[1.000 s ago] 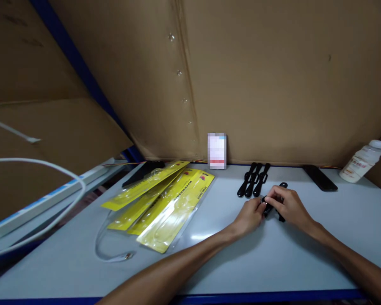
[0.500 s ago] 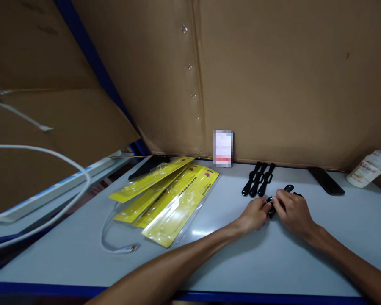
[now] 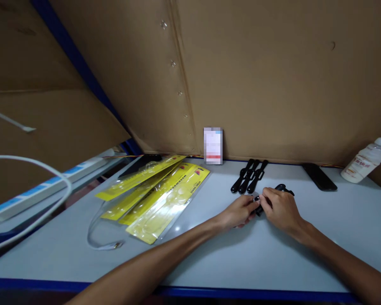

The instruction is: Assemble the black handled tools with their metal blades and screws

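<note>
Both of my hands are on a black metal spokeshave (image 3: 280, 187), over the right half of the table. My left hand (image 3: 239, 210) pinches its near part, thumb and fingers pressed together. Opposite it, my right hand (image 3: 281, 207) is closed around the middle, with the fingertips meeting those of the left. My fingers hide most of the tool; one rounded handle end shows beyond the right hand. Just behind the hands, three more black spokeshaves (image 3: 249, 176) lie side by side.
Yellow spokeshave packages (image 3: 168, 203) in clear plastic fan out on the left, near a white cable (image 3: 97, 247). A phone (image 3: 213, 146) with a blurred screen leans on the cardboard wall (image 3: 257, 84). A flat black object (image 3: 319, 177) and a white bottle (image 3: 365, 161) stand right; a power strip (image 3: 60, 182) runs left.
The view has swung slightly to the right, so everything sits further left in it. My hands stay on the spokeshave, with the fingers shifted a little.
</note>
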{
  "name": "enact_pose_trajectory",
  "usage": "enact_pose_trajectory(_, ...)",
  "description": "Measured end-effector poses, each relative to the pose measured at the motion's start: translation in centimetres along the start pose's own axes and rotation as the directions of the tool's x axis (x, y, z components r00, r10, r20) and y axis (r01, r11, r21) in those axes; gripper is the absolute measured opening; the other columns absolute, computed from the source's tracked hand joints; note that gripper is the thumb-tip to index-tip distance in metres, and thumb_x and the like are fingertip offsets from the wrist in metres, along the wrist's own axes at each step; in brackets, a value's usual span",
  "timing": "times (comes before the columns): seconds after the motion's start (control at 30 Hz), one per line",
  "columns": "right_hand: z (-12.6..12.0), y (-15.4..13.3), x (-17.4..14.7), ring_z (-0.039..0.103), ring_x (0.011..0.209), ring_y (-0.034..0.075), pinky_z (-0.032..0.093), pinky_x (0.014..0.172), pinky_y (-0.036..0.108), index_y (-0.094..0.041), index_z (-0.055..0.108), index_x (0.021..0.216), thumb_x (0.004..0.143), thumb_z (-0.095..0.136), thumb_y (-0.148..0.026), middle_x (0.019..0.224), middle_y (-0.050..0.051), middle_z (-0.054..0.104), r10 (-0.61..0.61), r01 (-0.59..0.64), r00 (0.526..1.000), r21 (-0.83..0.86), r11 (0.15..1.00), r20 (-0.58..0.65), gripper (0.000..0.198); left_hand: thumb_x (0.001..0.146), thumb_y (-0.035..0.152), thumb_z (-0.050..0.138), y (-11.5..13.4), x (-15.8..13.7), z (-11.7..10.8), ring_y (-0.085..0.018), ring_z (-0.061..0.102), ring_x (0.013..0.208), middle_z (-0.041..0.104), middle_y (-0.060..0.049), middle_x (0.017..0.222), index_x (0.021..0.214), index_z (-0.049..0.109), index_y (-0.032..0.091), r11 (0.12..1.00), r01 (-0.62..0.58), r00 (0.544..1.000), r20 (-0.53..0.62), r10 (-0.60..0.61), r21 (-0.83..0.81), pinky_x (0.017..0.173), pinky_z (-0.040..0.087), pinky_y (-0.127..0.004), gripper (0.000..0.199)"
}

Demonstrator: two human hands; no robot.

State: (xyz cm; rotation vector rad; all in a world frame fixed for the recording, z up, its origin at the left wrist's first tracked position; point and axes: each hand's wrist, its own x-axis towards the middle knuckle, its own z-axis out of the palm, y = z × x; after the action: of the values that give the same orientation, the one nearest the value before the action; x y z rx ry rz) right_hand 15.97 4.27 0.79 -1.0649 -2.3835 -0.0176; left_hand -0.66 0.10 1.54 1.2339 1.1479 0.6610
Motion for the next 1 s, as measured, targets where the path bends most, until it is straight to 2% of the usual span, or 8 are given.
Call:
enact_pose_trajectory(0.13,-0.3,-0.3,0.4,0.052,0.060,0.015,0.025,0.059,0.030,-0.019,0.053,0.072,0.093,0.052,-0.022,0.069,0.001,0.063,0.048,-0.049,0.999,0.057,0.997,0.010,0.021,0.097,0.041,0.042,-0.1,0.1,-0.3,-0.005,0.027,0.038,0.040,0.009,0.056,0.083,0.044,0.021,0.999,0.035,0.999,0.009,-0.035,-0.006,0.035,0.018,-0.017,0.025)
enact_pose_trajectory(0.4,-0.8,0.1,0.8,0.049,0.060,0.012,0.032,0.060,0.027,-0.020,0.054,0.070,0.092,0.060,-0.021,0.067,-0.002,0.060,0.058,-0.082,0.994,0.297,0.951,0.088,0.023,0.095,0.036,0.046,-0.2,0.1,-1.0,-0.004,0.023,0.039,0.040,0.009,0.058,0.088,0.045,0.021,0.991,0.121,0.992,0.053,-0.118,-0.052,0.036,0.016,-0.017,0.017)
enact_pose_trajectory(0.47,-0.9,0.3,1.0,0.050,0.061,0.012,0.033,0.061,0.027,-0.020,0.055,0.070,0.092,0.062,-0.022,0.068,-0.002,0.061,0.059,-0.089,0.993,0.315,0.945,0.102,0.023,0.095,0.036,0.046,-0.1,0.1,-1.1,-0.005,0.024,0.039,0.040,0.009,0.058,0.089,0.045,0.021,0.991,0.122,0.991,0.058,-0.119,-0.051,0.037,0.015,-0.018,0.016)
enact_pose_trajectory(0.73,-1.0,1.0,1.2,0.054,0.070,0.013,0.038,0.067,0.028,-0.018,0.063,0.082,0.099,0.052,-0.024,0.081,0.001,0.064,-0.103,0.073,0.987,0.225,0.972,0.124,0.021,0.096,0.037,0.046,0.2,-0.5,-1.0,-0.005,0.024,0.039,0.040,0.009,0.059,0.107,0.049,0.020,0.994,0.107,0.991,0.080,-0.107,0.005,0.037,0.014,-0.018,0.021)
enact_pose_trajectory(0.87,-1.1,1.0,0.8,0.057,0.075,0.014,0.040,0.069,0.028,-0.018,0.065,0.091,0.101,0.046,-0.021,0.089,0.003,0.066,-0.156,0.121,0.978,0.235,0.964,0.140,0.022,0.097,0.033,0.043,0.4,-0.5,-1.0,-0.005,0.025,0.039,0.040,0.009,0.059,0.106,0.049,0.019,0.994,0.104,0.991,0.088,-0.105,0.013,0.036,0.014,-0.019,0.018)
enact_pose_trajectory(1.0,-1.6,1.2,0.7,0.060,0.081,0.015,0.042,0.073,0.029,-0.018,0.066,0.100,0.096,0.041,-0.010,0.096,0.004,0.069,-0.197,0.151,0.972,0.302,0.941,0.129,0.027,0.097,0.031,0.043,0.5,-0.5,-1.1,-0.005,0.023,0.039,0.040,0.009,0.059,0.104,0.048,0.019,0.993,0.119,0.989,0.090,-0.118,-0.011,0.036,0.014,-0.018,0.015)
